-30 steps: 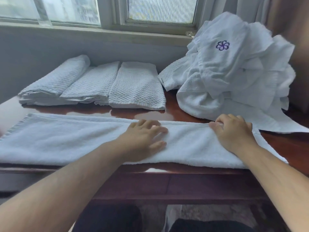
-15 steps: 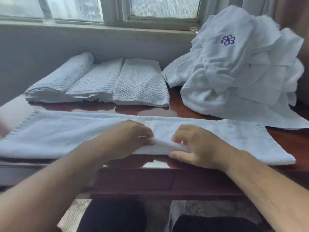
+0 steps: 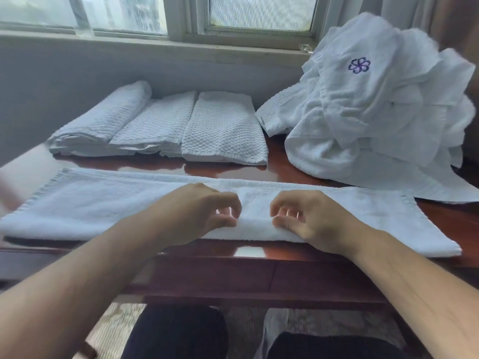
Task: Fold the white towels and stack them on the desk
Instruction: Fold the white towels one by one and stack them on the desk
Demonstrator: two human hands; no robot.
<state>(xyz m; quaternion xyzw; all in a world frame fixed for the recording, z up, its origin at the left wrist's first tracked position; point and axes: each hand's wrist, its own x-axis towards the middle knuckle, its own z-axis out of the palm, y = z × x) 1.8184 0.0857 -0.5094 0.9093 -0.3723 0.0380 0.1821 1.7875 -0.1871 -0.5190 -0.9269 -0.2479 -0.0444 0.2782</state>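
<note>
I'm looking at a glossy reddish-brown wooden surface (image 3: 280,172). Along its near edge lies a long towel (image 3: 103,211), white and folded into a narrow strip that runs left to right almost the whole width in view. At the back left, three folded towels (image 3: 223,128) with a waffle weave lie side by side, touching. At the back right sits a loose heap of white towels (image 3: 363,141). Its lowest layer spreads out to just beside the strip's right end, and a purple flower emblem (image 3: 359,65) shows near its top.

No text is legible; only a purple flower emblem (image 3: 359,65) marks the piled towel (image 3: 363,120).
</note>
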